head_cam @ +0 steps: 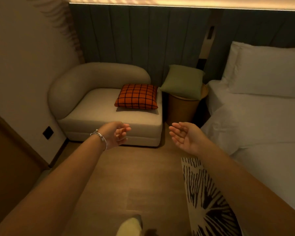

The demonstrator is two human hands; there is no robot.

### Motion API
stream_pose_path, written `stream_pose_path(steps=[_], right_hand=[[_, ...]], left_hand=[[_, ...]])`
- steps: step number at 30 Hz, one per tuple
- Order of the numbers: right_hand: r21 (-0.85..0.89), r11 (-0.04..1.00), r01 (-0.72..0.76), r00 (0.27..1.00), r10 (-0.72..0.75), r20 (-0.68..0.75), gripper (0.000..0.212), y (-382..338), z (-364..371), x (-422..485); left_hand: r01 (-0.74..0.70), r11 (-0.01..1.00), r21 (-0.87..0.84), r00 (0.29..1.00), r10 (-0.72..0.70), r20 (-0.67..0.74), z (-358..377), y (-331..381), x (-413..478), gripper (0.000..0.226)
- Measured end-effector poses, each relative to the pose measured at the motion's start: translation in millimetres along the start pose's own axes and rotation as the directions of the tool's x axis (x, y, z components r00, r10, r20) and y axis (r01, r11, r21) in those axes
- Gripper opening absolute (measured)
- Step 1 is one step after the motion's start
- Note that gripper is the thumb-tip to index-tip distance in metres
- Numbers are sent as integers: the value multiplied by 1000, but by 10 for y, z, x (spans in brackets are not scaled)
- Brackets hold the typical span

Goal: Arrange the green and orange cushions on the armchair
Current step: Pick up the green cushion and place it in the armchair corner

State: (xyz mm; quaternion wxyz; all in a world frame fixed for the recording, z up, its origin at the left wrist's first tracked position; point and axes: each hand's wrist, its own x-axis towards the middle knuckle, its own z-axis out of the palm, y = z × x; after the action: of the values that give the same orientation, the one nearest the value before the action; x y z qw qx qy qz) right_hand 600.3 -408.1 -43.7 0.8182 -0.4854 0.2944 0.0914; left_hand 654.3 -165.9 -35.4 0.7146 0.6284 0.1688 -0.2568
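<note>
Dim warm light fills your bedroom corner, with the white bed at right. Left of it stands the beige armchair, the orange checked cushion lying flat on its seat. Between them, the green cushion rests tilted on a round wooden side table. Your left hand and right hand hover empty near the chair, fingers loosely spread.

Bed and patterned rug cut off by frame edges.

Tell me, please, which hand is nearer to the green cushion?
The right hand: it is open below the green cushion, by the bed. The left hand is open farther left, before the armchair.
</note>
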Motion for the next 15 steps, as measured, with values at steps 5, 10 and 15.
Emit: stream_pose_path(steps=[5, 10, 15], right_hand=[[71, 997, 12, 998, -7, -69, 19, -586, 238, 942], [132, 989, 70, 986, -48, -159, 17, -1286, 223, 1730], [169, 981, 92, 978, -57, -200, 20, -1915, 53, 2514]], left_hand=[[-14, 999, -31, 1000, 13, -11, 94, 762, 1073, 12], [-64, 995, -76, 997, 60, -53, 326, 1458, 2125, 14], [-27, 999, -39, 999, 28, 24, 893, 1967, 3179, 13]])
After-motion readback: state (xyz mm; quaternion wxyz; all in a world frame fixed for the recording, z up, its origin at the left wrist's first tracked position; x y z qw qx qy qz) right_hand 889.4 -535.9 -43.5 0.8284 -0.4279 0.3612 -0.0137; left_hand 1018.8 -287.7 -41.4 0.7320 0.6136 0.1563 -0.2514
